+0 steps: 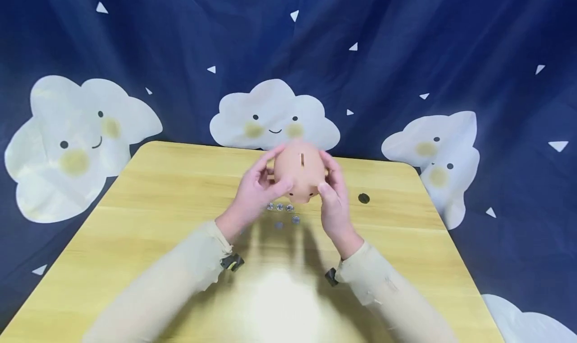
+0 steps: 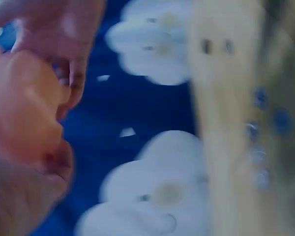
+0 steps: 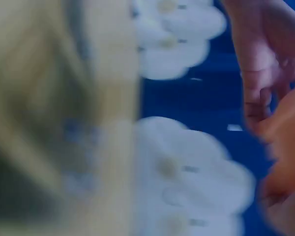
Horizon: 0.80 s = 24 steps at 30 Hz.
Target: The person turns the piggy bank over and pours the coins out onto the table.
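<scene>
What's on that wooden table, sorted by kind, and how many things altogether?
Piggy bank, held above the table by the left hand and right hand: 1
Silver coins: 5 visible, slightly blurred
Dark round disc: 1
Total: 7

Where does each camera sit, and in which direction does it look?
Head: on the head, looking forward and down at the table; both sleeves, left hand and right hand grip the piggy bank.
Left wrist: sideways; blurred fingers.
Right wrist: sideways; blurred fingers.
Shared: piggy bank, table, cloud cloth.
</scene>
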Available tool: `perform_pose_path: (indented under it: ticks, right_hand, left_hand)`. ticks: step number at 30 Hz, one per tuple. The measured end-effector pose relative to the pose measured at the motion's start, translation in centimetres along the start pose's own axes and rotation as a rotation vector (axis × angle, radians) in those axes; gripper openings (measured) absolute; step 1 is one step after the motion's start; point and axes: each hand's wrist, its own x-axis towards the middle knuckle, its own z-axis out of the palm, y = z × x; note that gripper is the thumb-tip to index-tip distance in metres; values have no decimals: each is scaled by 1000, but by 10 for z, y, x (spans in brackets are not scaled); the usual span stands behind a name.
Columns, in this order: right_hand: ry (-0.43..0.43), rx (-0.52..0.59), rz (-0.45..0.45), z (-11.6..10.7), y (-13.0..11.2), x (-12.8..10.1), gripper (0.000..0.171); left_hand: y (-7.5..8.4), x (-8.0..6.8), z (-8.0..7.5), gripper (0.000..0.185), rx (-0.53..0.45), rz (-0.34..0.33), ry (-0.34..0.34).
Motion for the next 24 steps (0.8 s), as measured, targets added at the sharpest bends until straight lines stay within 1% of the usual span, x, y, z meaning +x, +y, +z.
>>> perform_pose_path:
  ticks: [1,2,3,4,5,6,7,8,10,15,20,24]
  right_hand:
    - [8,-26,46,-1,5,-4,64]
    - [5,-56,124,-1,11,-8,62]
    - [5,-99,218,0,17,-11,59]
    - [5,-140,322,0,23,-13,60]
    - [-5,-168,390,0,28,-14,60]
    - [-11,-165,436,1,32,-14,60]
    - [-14,-162,460,1,35,-12,60]
    - [-21,-163,465,2,36,-10,59]
    - [-38,-165,475,3,36,-4,60]
    - [-72,-163,527,2,30,5,62]
    - [-79,-141,536,2,28,11,61]
    - [-114,-126,525,-2,31,18,61]
  left_hand:
    - [-6,-3,0,79,4,-37,-5]
    - [-14,-5,-1,78,-13,-109,-5]
    - [-24,-8,-2,76,-29,-196,5]
    - [-34,-9,-3,74,-48,-268,14]
    - [-43,-11,-5,73,-75,-328,23]
    - [-50,-11,-7,72,-111,-369,29]
    - [-55,-10,-9,72,-142,-384,33]
    - [-57,-9,-10,71,-165,-392,39]
    - [-61,-6,-14,70,-182,-400,41]
    - [-55,0,-17,69,-185,-445,23]
    - [-50,6,-19,68,-191,-436,26]
    - [-50,16,-22,70,-127,-403,26]
